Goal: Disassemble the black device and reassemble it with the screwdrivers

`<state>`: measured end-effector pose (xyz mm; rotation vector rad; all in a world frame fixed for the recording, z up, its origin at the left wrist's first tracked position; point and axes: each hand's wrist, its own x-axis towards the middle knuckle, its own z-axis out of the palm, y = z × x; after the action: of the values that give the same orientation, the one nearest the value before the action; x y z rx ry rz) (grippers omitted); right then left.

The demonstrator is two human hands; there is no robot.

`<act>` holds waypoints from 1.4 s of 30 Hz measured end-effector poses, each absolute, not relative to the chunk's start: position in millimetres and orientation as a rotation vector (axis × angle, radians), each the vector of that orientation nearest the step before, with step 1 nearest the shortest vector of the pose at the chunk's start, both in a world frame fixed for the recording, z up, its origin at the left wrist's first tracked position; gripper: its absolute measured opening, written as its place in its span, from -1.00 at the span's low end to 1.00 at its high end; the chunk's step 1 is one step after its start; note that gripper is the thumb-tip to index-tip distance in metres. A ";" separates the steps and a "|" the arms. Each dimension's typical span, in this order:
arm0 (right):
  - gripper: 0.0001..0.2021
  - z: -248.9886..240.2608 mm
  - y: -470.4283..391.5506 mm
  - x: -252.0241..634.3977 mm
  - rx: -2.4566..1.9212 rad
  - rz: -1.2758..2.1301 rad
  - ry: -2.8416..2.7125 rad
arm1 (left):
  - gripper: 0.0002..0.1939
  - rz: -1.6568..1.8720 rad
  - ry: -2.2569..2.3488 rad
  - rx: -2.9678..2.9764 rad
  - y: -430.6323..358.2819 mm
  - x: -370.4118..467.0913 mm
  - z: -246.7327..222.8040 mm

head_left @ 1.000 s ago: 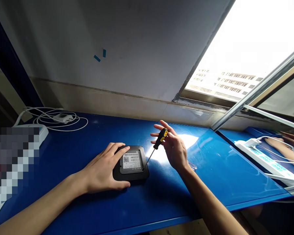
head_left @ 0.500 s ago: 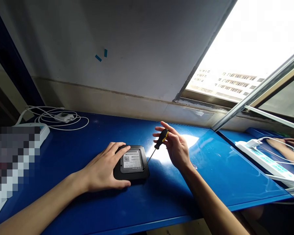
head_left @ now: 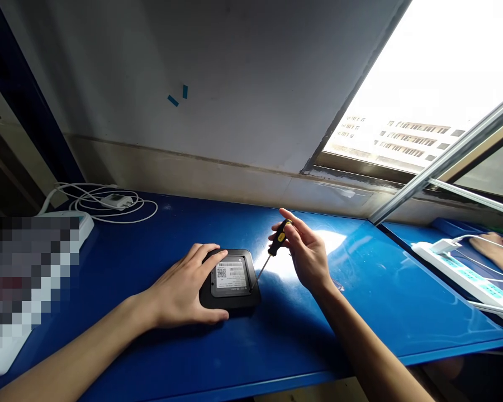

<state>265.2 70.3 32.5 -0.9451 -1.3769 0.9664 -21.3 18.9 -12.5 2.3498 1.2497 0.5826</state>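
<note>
A black, square-edged electronic device point(head_left: 230, 301) with a white printed label and QR code lies on the blue tabletop. My left hand point(head_left: 182, 287) grips it from the left side, thumb along the near edge and fingers over the far edge. In my right hand point(head_left: 308, 251) is a screwdriver point(head_left: 280, 237) with a black and yellow handle, held between thumb and fingers. Its thin shaft slants down to the left, and the tip meets the right near corner of the label recess. Whether a screw sits under the tip is too small to tell.
A coiled white cable with a charger point(head_left: 117, 201) lies at the back left, near a white-edged, blurred-out object point(head_left: 81, 226). Beyond a metal frame post point(head_left: 423, 181) on the right are a white power strip point(head_left: 465, 273) and another person's hand point(head_left: 490, 245).
The whole view has shifted slightly, so everything sits a little further right. The screwdriver handle has turned a little in my right fingers; its tip stays at the same corner.
</note>
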 end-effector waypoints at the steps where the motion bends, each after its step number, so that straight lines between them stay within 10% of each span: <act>1: -0.57 32.0 70.5 265.3 -0.941 0.930 -1.383 | 0.07 0.586 1.249 2.348 18.7 -21.3 -12.2; 42: -0.63 26.3 50.1 241.7 -0.772 0.881 -1.434 | 0.20 0.462 1.265 2.326 12.9 -1.2 8.5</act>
<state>241.7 50.1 26.3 -0.7723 -1.4338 0.8814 -1.2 12.9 8.5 2.3256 1.2651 0.4617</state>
